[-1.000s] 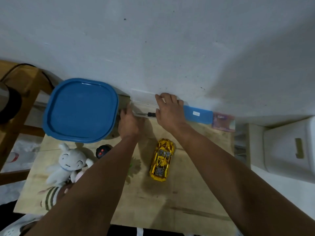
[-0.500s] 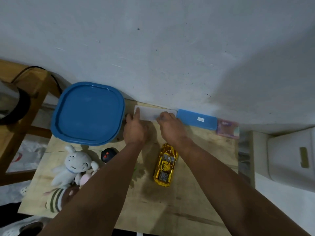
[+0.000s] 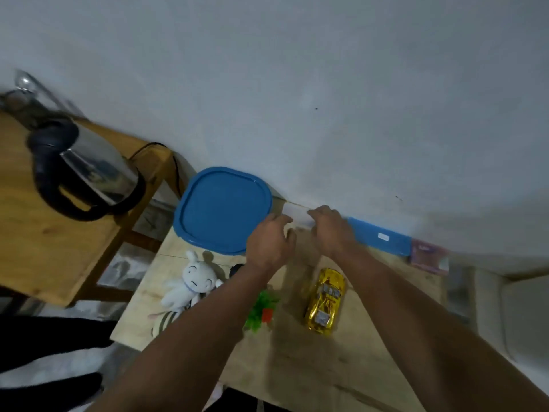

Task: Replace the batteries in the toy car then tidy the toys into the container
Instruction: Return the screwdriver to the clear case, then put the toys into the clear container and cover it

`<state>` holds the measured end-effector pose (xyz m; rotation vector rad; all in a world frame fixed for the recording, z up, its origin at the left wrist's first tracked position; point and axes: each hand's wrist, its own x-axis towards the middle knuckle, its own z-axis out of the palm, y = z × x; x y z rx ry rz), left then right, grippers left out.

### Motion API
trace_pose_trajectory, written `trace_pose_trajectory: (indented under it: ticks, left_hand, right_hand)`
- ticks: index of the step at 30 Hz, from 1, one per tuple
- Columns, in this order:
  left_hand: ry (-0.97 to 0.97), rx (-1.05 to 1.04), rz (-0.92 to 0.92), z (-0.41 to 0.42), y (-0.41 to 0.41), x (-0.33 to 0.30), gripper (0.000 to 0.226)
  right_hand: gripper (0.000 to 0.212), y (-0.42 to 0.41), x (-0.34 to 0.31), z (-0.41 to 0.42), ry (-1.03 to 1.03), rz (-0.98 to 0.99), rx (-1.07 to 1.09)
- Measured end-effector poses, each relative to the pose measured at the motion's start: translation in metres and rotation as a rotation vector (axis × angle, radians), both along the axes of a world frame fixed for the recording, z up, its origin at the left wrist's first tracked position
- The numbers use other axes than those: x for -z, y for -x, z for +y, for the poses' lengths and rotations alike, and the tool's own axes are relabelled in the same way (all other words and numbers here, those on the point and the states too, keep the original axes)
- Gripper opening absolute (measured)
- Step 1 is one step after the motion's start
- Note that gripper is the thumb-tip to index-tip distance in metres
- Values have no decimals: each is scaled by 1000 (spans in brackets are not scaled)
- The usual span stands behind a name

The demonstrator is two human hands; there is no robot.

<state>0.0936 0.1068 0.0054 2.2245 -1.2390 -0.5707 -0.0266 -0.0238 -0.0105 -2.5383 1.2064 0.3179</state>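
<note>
A gold toy car lies upside down on the wooden table, its underside facing up. At the table's back edge, against the wall, both hands hold a small whitish case. My left hand grips its left end and my right hand curls over its right end. The frame is blurred, so the case's contents are hidden. A container with a blue lid stands at the back left of the table.
A white bunny plush, a striped toy, a black item and a green toy plant lie left of the car. A long blue piece and pink packet line the wall. A kettle stands on a side table.
The view swung left, bringing the kettle into sight. Both hands stayed on the whitish case at the wall and now hold it by its ends. The car has not moved.
</note>
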Motion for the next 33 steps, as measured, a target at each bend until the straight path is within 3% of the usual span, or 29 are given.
trace_pose_trajectory:
  ticks: [3, 5, 9, 12, 14, 20, 27, 33]
  left_hand:
    - [146, -89, -99, 33, -41, -20, 27]
    - [143, -182, -155, 57, -78, -23, 33]
    - [-25, -469, -22, 96, -131, -12, 50]
    - [-81, -594, 261, 111, -153, 6, 53]
    - [-45, -648, 474, 117, -158, 15, 51]
    - [19, -638, 584, 123, -162, 34, 46]
    - [53, -687, 607, 117, -162, 33, 40]
    - [191, -880, 884, 113, -163, 35, 21]
  right_hand:
    - [45, -28, -19, 25, 88, -262, -81]
    - [42, -52, -30, 46, 100, -322, -192]
    - [55, -100, -34, 89, -33, -124, -371]
    - [74, -124, -24, 115, -67, 161, -455]
    - [70, -131, -19, 125, -50, 236, -481]
    - [43, -142, -14, 133, 50, 197, -472]
    - [39, -145, -23, 131, 108, 231, -601]
    - [30, -148, -26, 147, 212, 248, -620]
